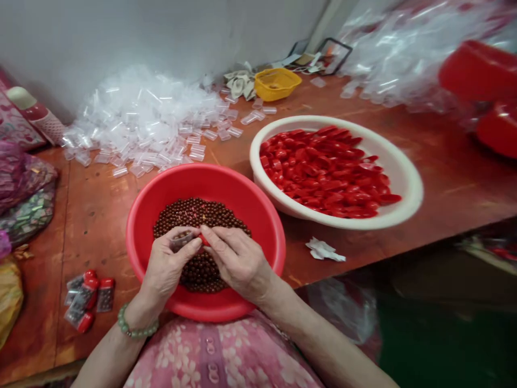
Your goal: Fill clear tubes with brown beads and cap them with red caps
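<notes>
Over a red basin (139, 237) of small brown balls, my two hands meet. My left hand (167, 264) is closed round a small clear container (181, 240) with brown balls inside. The fingers of my right hand (238, 258) pinch a small red cap (204, 240) at the container's end; whether it is fully seated is hidden by the fingers. To the right, a white basin (407, 178) holds many red caps. Several filled containers with red caps (86, 296) lie on the table at the left.
A pile of clear empty containers (149, 118) lies behind the red basin, with a yellow basket (277, 84) beyond. Crumpled tissue (324, 250) is near the front edge. Bags (28, 199) sit at the left; more clear containers (404, 59) and a red object (480, 73) are at the right.
</notes>
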Motion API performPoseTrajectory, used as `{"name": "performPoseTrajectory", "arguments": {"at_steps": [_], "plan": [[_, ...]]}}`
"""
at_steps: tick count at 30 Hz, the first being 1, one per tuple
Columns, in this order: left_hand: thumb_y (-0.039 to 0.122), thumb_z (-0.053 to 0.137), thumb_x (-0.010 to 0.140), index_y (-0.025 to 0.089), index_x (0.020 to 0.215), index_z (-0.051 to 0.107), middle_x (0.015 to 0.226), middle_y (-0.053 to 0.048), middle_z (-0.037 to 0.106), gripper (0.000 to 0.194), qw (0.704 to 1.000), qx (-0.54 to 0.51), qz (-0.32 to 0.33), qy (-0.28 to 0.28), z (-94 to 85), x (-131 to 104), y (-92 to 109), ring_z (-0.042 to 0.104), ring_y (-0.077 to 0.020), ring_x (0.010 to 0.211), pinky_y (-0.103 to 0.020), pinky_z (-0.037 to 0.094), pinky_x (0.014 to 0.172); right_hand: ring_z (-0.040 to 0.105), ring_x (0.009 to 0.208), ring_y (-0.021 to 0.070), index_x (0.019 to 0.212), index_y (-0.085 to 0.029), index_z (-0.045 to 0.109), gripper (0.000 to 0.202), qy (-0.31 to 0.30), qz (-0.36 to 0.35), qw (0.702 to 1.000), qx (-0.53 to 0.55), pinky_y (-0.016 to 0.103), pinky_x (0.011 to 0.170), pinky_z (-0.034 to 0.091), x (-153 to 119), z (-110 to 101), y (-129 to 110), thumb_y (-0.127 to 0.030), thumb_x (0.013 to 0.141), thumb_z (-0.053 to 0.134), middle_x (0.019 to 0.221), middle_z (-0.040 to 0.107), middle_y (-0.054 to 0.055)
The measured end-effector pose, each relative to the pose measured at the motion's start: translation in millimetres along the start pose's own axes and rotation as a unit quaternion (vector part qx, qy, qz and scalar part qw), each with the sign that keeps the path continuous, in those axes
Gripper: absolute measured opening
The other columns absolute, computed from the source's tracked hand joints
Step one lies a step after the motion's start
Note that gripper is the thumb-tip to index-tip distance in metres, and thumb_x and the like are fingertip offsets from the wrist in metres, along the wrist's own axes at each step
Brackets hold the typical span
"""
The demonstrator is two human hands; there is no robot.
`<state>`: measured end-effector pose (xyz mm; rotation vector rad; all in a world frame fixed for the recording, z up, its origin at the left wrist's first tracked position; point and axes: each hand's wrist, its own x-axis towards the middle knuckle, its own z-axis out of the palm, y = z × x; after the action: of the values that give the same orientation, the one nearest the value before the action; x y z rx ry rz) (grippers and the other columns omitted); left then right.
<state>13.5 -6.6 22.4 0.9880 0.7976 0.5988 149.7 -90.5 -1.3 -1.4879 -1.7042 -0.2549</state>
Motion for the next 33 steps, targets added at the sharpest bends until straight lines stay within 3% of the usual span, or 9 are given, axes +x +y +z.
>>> {"name": "performPoseTrajectory", "arguments": {"at_steps": [3,6,8,15,18,26,33], "plan": [[0.029,0.078,0.072,0.017,0.091,0.072,0.091,-0.002,0.07,0.023,1.0,0.014,-0.004,-0.013,-1.7,-3.5,1.3,0.063,-0.0117,0.082,-0.024,0.05,0.083,0.067,0.09,0.0213,0.125,-0.016,0.059,0.035,-0.023,0.082,0.993,0.083,0.037,0.079,0.058,10.5,-8.1,6.2,-0.014,0.092,0.049,0.1,0.07,0.013],[0.032,0.077,0.073,0.016,0.089,0.071,0.089,-0.004,0.07,0.023,0.998,0.05,-0.017,-0.039,-1.7,-6.7,4.0,0.063,-0.0126,0.08,-0.024,0.049,0.078,0.068,0.09,0.0168,0.121,-0.021,0.058,0.028,-0.036,0.187,0.957,0.22,0.032,0.08,0.057,24.0,-17.1,10.3,-0.02,0.093,0.051,0.102,0.07,0.008],[0.035,0.077,0.073,0.015,0.086,0.068,0.081,-0.003,0.069,0.025,0.996,0.058,-0.037,-0.065,-1.0,-7.8,5.0,0.062,-0.0127,0.075,-0.023,0.048,0.072,0.068,0.085,0.0153,0.114,-0.022,0.058,0.023,-0.036,0.206,0.941,0.267,0.029,0.077,0.057,30.7,-19.7,10.0,-0.024,0.091,0.056,0.099,0.069,0.005],[0.04,0.075,0.074,0.015,0.091,0.067,0.076,0.001,0.059,0.031,0.988,0.046,-0.042,-0.139,-2.7,-5.7,-1.4,0.052,-0.0101,0.07,-0.023,0.04,0.071,0.068,0.082,0.0142,0.102,-0.021,0.059,0.013,-0.081,0.097,0.961,0.247,0.026,0.075,0.056,41.3,-16.4,4.0,-0.018,0.09,0.056,0.091,0.071,0.004],[0.042,0.073,0.075,0.015,0.082,0.064,0.069,0.002,0.053,0.029,0.986,0.049,-0.042,-0.153,-3.2,-5.6,-2.4,0.045,-0.0086,0.063,-0.022,0.037,0.066,0.068,0.081,0.0142,0.101,-0.021,0.06,0.013,-0.107,0.065,0.962,0.242,0.026,0.074,0.056,42.1,-17.7,5.2,-0.016,0.091,0.054,0.09,0.071,0.004],[0.048,0.069,0.076,0.016,0.073,0.056,0.06,0.005,0.042,0.034,0.979,0.071,-0.056,-0.181,-3.1,-4.2,-0.3,0.034,-0.007,0.056,-0.022,0.03,0.056,0.066,0.078,0.0135,0.099,-0.02,0.06,0.011,-0.16,0.065,0.954,0.245,0.025,0.071,0.054,44.2,-23.4,6.4,-0.015,0.092,0.053,0.087,0.069,0.004],[0.05,0.067,0.077,0.015,0.075,0.059,0.061,0.005,0.044,0.035,0.971,0.111,-0.059,-0.206,-4.1,-2.4,0.9,0.033,-0.0069,0.056,-0.022,0.028,0.054,0.065,0.077,0.0137,0.098,-0.02,0.062,0.012,-0.22,0.106,0.937,0.25,0.025,0.069,0.053,41.5,-27.2,9.9,-0.018,0.094,0.051,0.086,0.069,0.004]]}}
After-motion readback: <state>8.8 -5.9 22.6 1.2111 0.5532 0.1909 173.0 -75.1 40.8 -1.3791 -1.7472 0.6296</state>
